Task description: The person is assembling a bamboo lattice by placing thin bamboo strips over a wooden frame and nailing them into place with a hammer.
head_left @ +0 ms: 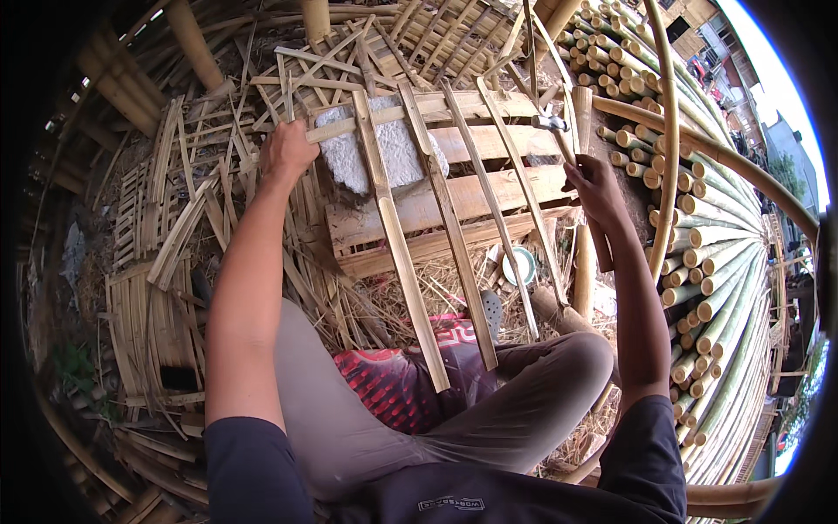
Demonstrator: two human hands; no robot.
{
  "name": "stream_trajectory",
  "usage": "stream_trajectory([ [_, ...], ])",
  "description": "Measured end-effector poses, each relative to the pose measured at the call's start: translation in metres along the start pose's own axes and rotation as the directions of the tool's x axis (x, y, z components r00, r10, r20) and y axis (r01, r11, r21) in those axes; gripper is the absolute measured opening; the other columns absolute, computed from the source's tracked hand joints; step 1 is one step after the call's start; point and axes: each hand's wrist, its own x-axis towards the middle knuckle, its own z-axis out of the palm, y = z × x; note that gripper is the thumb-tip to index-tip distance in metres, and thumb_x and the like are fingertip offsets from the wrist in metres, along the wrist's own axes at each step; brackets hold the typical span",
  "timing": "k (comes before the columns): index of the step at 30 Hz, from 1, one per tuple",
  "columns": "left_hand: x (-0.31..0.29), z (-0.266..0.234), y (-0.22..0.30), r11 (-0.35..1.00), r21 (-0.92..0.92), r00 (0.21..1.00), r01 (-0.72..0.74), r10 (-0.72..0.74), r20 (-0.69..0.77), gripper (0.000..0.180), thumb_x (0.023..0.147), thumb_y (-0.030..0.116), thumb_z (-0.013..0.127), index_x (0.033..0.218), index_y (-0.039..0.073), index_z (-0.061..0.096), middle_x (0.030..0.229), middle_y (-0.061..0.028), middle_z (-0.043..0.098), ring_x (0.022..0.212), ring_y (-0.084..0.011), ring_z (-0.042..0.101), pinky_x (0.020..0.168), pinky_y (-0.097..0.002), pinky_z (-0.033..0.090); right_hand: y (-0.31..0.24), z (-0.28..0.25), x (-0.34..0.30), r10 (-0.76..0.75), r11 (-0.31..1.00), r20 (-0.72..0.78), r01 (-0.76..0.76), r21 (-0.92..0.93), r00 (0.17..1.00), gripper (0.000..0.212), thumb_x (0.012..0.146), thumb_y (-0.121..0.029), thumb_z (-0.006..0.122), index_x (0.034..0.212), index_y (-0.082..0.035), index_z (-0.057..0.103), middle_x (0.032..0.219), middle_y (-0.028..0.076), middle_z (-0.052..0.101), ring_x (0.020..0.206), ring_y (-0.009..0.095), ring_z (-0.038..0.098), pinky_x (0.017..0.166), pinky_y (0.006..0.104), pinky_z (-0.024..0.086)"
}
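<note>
My left hand (291, 150) is closed around the left end of a bamboo crosspiece (332, 129). Several long bamboo slats (400, 249) lie across that piece, spaced apart, their near ends reaching toward my lap. Under the left part of this frame sits a rough whitish stone block (343, 166), resting on a low bench of wooden planks (375, 225). At the frame's right side, my right hand (598, 185) grips the handle of a hammer (550, 123). The hammer's metal head is raised near the crosspiece's right end; whether it touches anything I cannot tell.
Bamboo offcuts and strips (188, 227) lie heaped on the left. Stacked bamboo poles (711, 262) fill the right, behind an upright post (583, 262). A pale bowl (518, 265) stands beyond my folded legs, near a grey perforated shoe (491, 310). Finished-looking slatted panels (449, 35) lie at the back.
</note>
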Motion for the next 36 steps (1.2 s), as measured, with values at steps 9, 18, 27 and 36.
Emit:
stream_trajectory([
  [9,-0.005,-0.003,0.001,0.996,-0.081,0.999,-0.046,0.043,-0.031,0.019,0.074,0.013,0.065,0.089,0.001,0.069,0.08,-0.0275,0.067,0.079,-0.0434,0.068,0.072,-0.0495,0.055,-0.034,0.025,0.069,0.009,0.943,0.29,0.089,-0.322,0.957,0.031,0.103,-0.029,0.044,0.105,-0.001,0.054,0.078,0.012,0.063,0.061,0.02,0.064,0.045,0.037,0.055],
  [18,-0.006,-0.007,-0.001,0.996,-0.042,0.997,-0.074,0.075,0.01,0.019,0.078,0.019,0.064,0.093,0.009,0.071,0.086,-0.019,0.071,0.083,-0.0377,0.07,0.072,-0.0472,0.057,-0.062,0.023,0.092,0.103,0.836,0.474,0.182,-0.517,0.874,0.032,0.101,-0.019,0.04,0.099,0.007,0.058,0.075,0.015,0.065,0.061,0.021,0.068,0.04,0.035,0.054],
  [27,-0.006,-0.006,0.0,0.994,-0.096,0.999,-0.054,0.054,0.004,0.021,0.076,0.018,0.065,0.094,0.008,0.071,0.085,-0.0197,0.071,0.083,-0.0377,0.07,0.074,-0.0466,0.057,-0.098,0.034,0.121,0.362,0.795,0.626,0.122,-0.594,0.691,0.025,0.091,-0.012,0.054,0.106,0.007,0.061,0.079,0.013,0.068,0.064,0.02,0.066,0.056,0.035,0.056],
  [36,-0.002,-0.009,-0.007,0.994,-0.084,0.99,0.069,-0.058,0.129,0.027,0.071,0.017,0.068,0.093,0.003,0.072,0.088,-0.0225,0.07,0.084,-0.0394,0.07,0.074,-0.0459,0.057,-0.097,0.061,0.139,0.058,0.751,0.529,0.312,-0.582,0.847,0.038,0.094,-0.026,0.057,0.077,0.007,0.065,0.065,0.013,0.066,0.05,0.021,0.063,0.047,0.035,0.052],
])
